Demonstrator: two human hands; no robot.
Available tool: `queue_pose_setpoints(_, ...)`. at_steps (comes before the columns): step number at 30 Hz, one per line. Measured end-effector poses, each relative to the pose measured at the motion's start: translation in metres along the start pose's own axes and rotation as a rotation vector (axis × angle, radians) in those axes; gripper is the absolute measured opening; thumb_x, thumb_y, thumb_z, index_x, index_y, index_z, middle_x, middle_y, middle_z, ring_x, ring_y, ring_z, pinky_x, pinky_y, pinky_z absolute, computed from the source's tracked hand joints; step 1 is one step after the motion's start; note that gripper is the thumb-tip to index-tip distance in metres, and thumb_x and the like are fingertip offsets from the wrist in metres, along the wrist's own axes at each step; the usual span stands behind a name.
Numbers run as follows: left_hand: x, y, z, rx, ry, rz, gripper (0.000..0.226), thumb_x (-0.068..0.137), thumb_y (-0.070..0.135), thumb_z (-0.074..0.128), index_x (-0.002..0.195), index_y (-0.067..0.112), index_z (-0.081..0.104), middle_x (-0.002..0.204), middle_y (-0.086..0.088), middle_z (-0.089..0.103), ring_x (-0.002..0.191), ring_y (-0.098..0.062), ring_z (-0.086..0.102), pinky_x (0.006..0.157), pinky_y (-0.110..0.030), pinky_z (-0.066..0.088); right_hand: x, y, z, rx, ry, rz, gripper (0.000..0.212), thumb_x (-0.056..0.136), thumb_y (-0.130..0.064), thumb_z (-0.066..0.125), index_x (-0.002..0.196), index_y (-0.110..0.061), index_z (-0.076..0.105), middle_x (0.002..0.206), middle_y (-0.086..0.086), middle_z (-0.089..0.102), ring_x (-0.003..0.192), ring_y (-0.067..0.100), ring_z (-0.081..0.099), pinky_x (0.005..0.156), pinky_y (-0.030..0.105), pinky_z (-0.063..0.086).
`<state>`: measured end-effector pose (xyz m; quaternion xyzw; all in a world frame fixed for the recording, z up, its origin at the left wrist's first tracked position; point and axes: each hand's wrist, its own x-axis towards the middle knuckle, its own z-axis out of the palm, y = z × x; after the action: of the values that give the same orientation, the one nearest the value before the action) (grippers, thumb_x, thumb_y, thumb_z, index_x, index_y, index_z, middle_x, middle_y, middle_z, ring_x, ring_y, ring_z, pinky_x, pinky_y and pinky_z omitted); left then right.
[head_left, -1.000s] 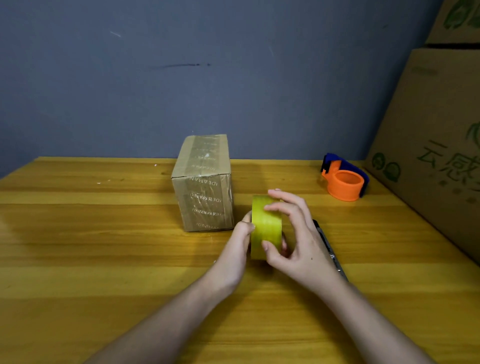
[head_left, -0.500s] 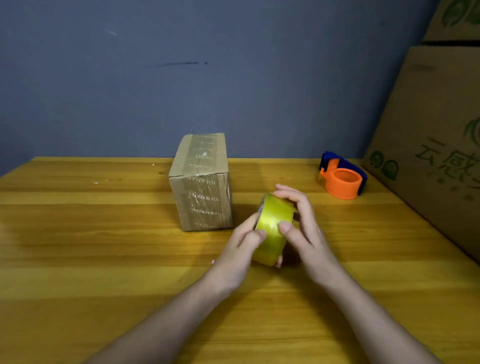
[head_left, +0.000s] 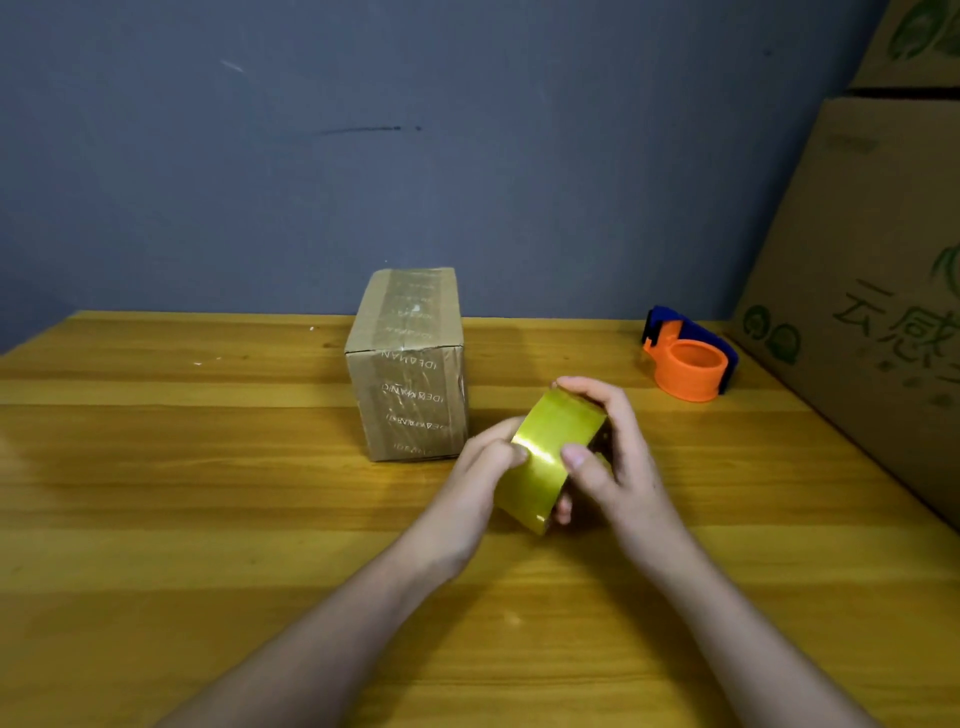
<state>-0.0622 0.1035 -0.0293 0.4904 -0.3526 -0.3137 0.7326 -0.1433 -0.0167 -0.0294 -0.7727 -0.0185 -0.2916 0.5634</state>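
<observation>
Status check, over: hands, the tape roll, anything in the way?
Report: left hand and right hand both grip the yellow tape roll. Roll tilted, right of the taped box, not touching it. Far right, the orange dispenser, clear of both hands.

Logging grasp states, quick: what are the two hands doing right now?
Left hand: grips the yellow tape roll from its left side.
Right hand: grips the same roll, fingers curled over it.

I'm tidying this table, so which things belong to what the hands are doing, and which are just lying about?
In the job: yellow tape roll, held by left hand and right hand.
Lying about: small taped box, orange tape dispenser, big cartons at the right; none touched.
</observation>
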Motion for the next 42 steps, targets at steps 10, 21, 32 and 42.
queue_pose_setpoints(10,-0.0039,0.0051,0.0033,-0.015,-0.017,0.015,0.036,0.062,0.036,0.048,0.087,0.024,0.071,0.07,-0.01,0.063,0.056,-0.018,0.061,0.051,-0.026,0.049,0.0015,0.0065,-0.0009,-0.348,0.125,-0.269,0.064,0.08,-0.066,0.052,0.126,-0.021,0.05,0.123,0.005,0.052,0.119,0.011,0.05,0.1,0.023,0.04)
queue_pose_setpoints(21,-0.0006,-0.0001,0.0017,-0.019,0.02,-0.013,0.042,0.06,0.034,0.049,0.094,0.02,0.07,0.075,-0.012,0.066,0.066,-0.022,0.063,0.057,-0.027,0.05,0.0,0.0018,0.0011,-0.212,0.109,-0.151,0.059,0.074,-0.047,0.063,0.125,-0.021,0.048,0.118,0.0,0.058,0.104,0.016,0.061,0.085,0.036,0.051)
queue_pose_setpoints(32,-0.0031,0.0066,0.0042,0.006,0.035,0.027,0.025,0.078,0.024,0.038,0.08,0.009,0.058,0.058,-0.01,0.057,0.055,-0.021,0.054,0.056,-0.028,0.048,0.0024,-0.0021,-0.0033,-0.692,-0.057,-0.483,0.072,0.065,-0.035,0.075,0.13,-0.018,0.048,0.141,0.007,0.045,0.136,0.024,0.039,0.111,0.038,0.033)
queue_pose_setpoints(42,-0.0005,0.0036,-0.001,0.026,-0.066,0.084,0.041,0.066,0.022,0.042,0.099,0.009,0.064,0.075,-0.01,0.066,0.074,-0.02,0.061,0.067,-0.027,0.051,0.0003,0.0059,0.0026,-0.31,0.053,-0.063,0.083,0.07,-0.046,0.063,0.143,-0.031,0.025,0.143,-0.004,0.037,0.134,0.004,0.036,0.109,0.036,0.038)
